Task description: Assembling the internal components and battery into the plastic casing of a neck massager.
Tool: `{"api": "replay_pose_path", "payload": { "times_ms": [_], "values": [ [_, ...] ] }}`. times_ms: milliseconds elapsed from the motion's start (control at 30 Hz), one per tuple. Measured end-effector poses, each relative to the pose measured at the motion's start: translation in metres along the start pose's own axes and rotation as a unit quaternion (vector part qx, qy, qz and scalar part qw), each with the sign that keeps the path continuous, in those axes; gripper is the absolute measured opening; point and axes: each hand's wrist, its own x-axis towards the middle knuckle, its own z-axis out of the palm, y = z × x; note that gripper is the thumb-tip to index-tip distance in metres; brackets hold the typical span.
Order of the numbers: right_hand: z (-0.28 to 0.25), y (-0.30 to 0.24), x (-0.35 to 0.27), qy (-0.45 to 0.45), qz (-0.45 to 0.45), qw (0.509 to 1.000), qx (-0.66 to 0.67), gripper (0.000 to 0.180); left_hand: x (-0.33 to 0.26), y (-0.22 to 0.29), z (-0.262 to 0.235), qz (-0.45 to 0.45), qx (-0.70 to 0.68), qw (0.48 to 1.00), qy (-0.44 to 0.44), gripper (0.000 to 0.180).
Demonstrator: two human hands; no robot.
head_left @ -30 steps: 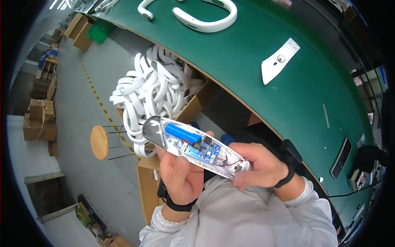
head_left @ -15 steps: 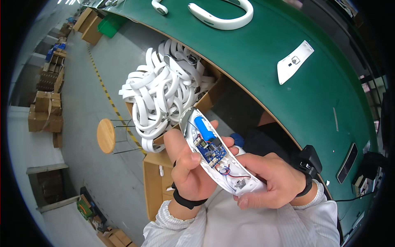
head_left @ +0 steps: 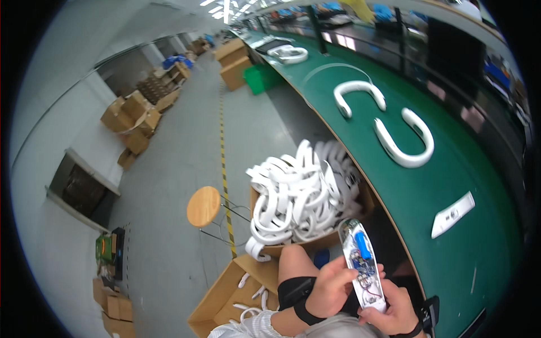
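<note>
An opened white neck fan (head_left: 378, 296) is held over my lap, its inside facing up. Within the shell show a blue cylindrical battery (head_left: 363, 245), a blue circuit board (head_left: 360, 263) and thin loose wires. My left hand (head_left: 332, 287) is closed around the shell's left side, thumb by the board. At the near end, my right hand (head_left: 396, 312) grips the shell with thumb and fingers. A white curved cover piece (head_left: 453, 214) lies on the green table to the right.
Two white U-shaped neckbands (head_left: 359, 87) (head_left: 407, 160) rest farther along the green table (head_left: 389, 191). Beside it, a heap of white neckbands (head_left: 293, 194) overfills a cardboard box. A second carton (head_left: 208, 304) holds a few white pieces. A round wooden stool (head_left: 203, 207) stands left.
The view has tilted up and swung, so the hands and neck fan now sit lower and farther right, with more of the table and aisle showing. Both hands keep hold of the neck fan.
</note>
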Motion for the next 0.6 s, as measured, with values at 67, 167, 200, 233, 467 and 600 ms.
{"api": "replay_pose_path", "payload": {
  "times_ms": [67,167,200,233,467,600],
  "values": [
    [0.007,-0.017,-0.004,0.049,-0.049,0.996,-0.061,0.041,-0.005,0.004,0.006,0.012,-0.002,1.0,-0.004,0.044],
    [0.009,-0.022,0.001,0.035,-0.064,0.996,-0.06,0.04,-0.006,0.007,0.004,0.04,0.017,0.999,-0.016,0.045],
    [0.008,-0.021,0.004,0.035,-0.054,0.996,-0.054,0.041,-0.004,0.009,0.002,0.045,0.023,0.999,-0.017,0.045],
    [0.007,-0.021,0.005,0.032,-0.055,0.996,-0.056,0.041,-0.003,0.009,0.001,0.048,0.021,0.998,-0.016,0.045],
    [-0.005,-0.017,0.007,0.015,-0.018,0.997,-0.069,0.046,0.01,0.009,-0.003,0.02,0.004,1.0,-0.023,0.042],
    [-0.014,0.001,0.003,-0.013,-0.035,0.979,-0.202,0.066,0.014,0.01,-0.011,0.036,0.105,0.994,-0.013,0.039]
  ]
}}
